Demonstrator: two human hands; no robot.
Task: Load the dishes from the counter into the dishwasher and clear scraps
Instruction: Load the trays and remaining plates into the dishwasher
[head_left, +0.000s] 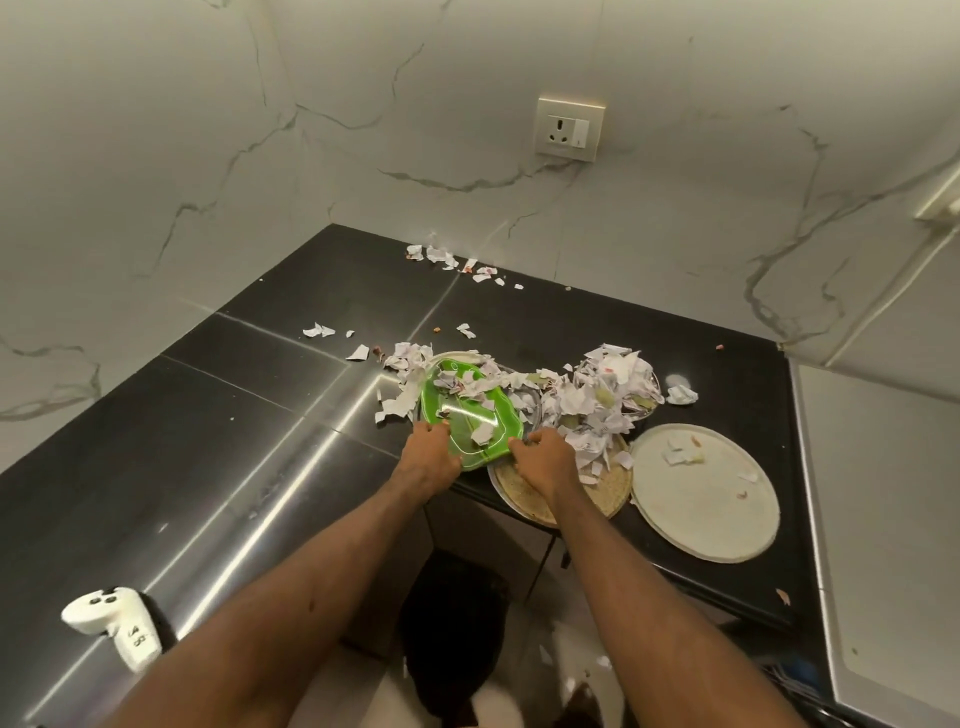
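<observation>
A green leaf-shaped plate (470, 415) lies on the black counter (234, 415), strewn with torn paper scraps. My left hand (428, 457) grips its near left edge. My right hand (545, 460) holds its near right edge, fingers curled over the rim. Under my right hand sits a round woven tan plate (613, 488) heaped with paper scraps (587, 415). A cream round plate (711, 499) with a few scraps lies at the right. Behind the heap a steel plate (647, 410) is mostly hidden by paper.
Loose scraps (447, 257) lie by the marble wall and more (319, 330) to the left. A white controller (111, 621) rests at the counter's near left edge. A dark bin (457, 623) stands on the floor below. A wall socket (570, 127) is above.
</observation>
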